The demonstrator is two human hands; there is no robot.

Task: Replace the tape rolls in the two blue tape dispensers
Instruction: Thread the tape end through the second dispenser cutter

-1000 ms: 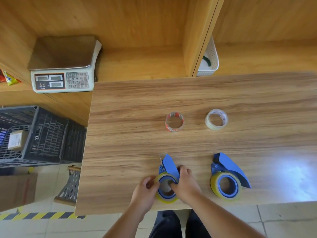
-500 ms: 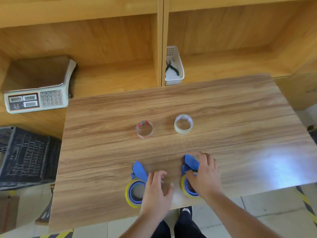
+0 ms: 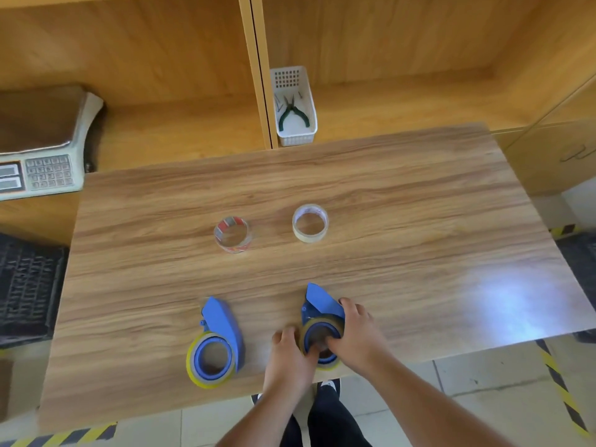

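Now both hands, left hand (image 3: 288, 356) and right hand (image 3: 353, 337), clasp the right blue plastic tape dispenser (image 3: 321, 321) near the wooden desk (image 3: 403, 227) front edge, grip closed around its yellow roll. Likely next: pulling that roll free.

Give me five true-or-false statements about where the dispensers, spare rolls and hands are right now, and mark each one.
1. Both hands are on the right-hand blue dispenser. True: the left hand and right hand both touch it.
2. The left-hand blue dispenser is being lifted off the table. False: it lies there untouched.
3. Two loose tape rolls lie farther back on the table. True: the red-marked roll and the pale roll.
4. The two loose rolls are stacked. False: they lie side by side, apart.
5. The pliers lie on the table. False: they sit in the white basket on the shelf.
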